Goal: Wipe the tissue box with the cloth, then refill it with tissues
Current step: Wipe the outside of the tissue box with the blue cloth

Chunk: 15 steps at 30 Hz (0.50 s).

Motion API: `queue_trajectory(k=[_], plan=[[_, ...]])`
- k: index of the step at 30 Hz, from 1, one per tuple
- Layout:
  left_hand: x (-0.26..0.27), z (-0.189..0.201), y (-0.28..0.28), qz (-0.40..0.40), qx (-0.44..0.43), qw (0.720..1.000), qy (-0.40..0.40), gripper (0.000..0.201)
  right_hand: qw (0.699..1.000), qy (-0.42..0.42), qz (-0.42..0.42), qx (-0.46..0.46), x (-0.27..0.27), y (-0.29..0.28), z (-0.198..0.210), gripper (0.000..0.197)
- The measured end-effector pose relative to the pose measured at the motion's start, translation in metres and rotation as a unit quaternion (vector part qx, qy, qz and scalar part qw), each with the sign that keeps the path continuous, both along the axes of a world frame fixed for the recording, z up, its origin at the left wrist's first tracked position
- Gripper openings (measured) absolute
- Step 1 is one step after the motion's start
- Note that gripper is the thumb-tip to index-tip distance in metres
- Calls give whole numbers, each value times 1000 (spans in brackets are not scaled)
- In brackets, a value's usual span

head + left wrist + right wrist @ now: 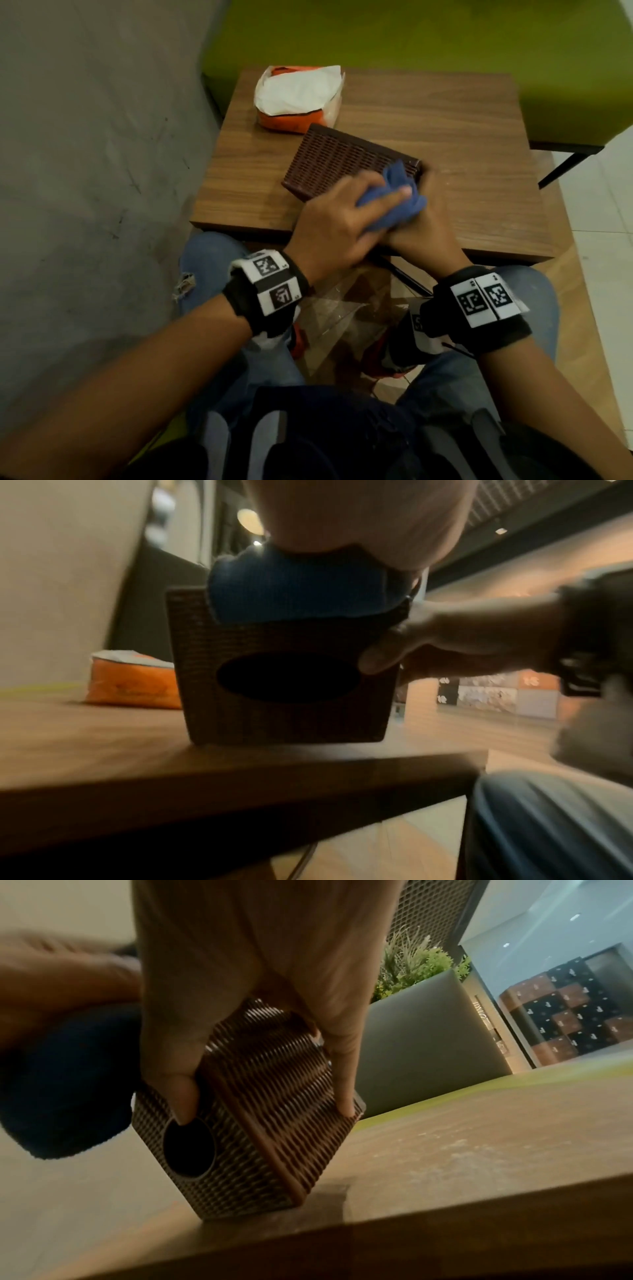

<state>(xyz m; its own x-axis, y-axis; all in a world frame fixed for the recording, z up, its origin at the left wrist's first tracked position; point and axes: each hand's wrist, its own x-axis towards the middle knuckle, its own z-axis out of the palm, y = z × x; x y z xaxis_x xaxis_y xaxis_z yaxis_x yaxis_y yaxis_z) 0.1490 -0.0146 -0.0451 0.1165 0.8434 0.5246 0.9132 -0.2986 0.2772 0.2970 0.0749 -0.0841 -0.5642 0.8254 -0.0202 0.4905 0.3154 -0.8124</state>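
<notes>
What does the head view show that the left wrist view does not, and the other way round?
Only the head view shows the box's ribbed upper side, the white tissues in the open orange tissue pack, and both wristbands. Only the left wrist view shows the oval opening on the box face toward the person. Both show the left hand pressing the blue cloth on the brown tissue box, the right hand holding it, and the wooden table.

The right hand comes down from twelve o'clock and holds the brown woven tissue box. One finger touches the rim of the box's dark round hole. The box stands tipped on the wooden table. At nine o'clock, the left hand grips a blue cloth just beside the box.
</notes>
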Motion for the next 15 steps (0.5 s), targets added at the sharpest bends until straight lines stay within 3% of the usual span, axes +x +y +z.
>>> queue_trajectory(k=[1,2,4,6,8,12,13,15], plan=[[-1,-2,-6,-34,5,999,20,44,1000,-11,5,-14,2,-4,-1,69],[-8,-2,-5,-40,7,999,37,42,1000,-3,-2,9,3,-8,-3,81],[-32,0,5,43,-11,999,24,42,997,29,-26,60,3,-15,0,116],[-51,9,19,169,-15,984,-44,38,995,44,-38,76,0,-18,2,121],[-40,14,29,213,-15,975,-59,39,995,44,-40,85,-7,-15,4,115],[17,9,16,20,9,998,57,47,992,20,-33,117,-16,-15,5,64],[14,8,16,-7,0,997,82,48,993,30,-32,106,-14,-17,7,63],[-7,8,31,23,-21,993,117,48,994,70,-28,74,-10,-16,2,89]])
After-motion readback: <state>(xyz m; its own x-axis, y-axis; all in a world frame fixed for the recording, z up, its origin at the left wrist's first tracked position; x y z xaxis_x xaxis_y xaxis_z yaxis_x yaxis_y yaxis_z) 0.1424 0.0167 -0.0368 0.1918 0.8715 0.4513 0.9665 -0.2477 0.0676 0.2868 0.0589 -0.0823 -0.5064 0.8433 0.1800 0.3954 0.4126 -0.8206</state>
